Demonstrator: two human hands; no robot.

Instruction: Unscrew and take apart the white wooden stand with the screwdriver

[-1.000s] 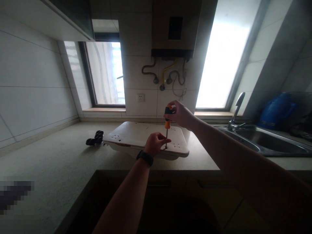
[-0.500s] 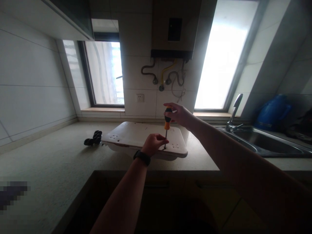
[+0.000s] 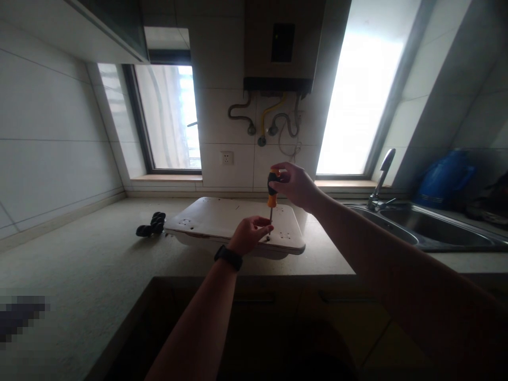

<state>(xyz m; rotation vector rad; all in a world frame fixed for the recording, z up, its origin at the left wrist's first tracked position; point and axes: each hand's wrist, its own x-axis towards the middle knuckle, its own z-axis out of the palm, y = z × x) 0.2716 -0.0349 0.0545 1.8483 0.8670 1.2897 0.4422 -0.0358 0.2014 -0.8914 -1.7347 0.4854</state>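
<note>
My right hand (image 3: 294, 184) is closed round the orange and black handle of a screwdriver (image 3: 272, 188), which stands nearly upright with its tip down. My left hand (image 3: 251, 234), a dark band on its wrist, pinches the lower shaft between thumb and fingers. Below them, a white board-like piece (image 3: 214, 214) with rounded corners and groups of small holes lies on the counter. The screwdriver's tip is over its near right part, just above a small dark spot; whether they touch, I cannot tell.
Several black wheel-like pieces (image 3: 151, 226) sit on the counter (image 3: 99, 254) left of the board. To the right are a steel sink (image 3: 432, 225), a faucet (image 3: 381, 182) and a blue jug-like container (image 3: 446, 177). A heater with pipes (image 3: 283, 53) hangs on the wall.
The screwdriver has risen slightly, its tip now a little higher over the dark spot. My right hand's fingers have shifted on the handle. My left hand keeps its pinch.
</note>
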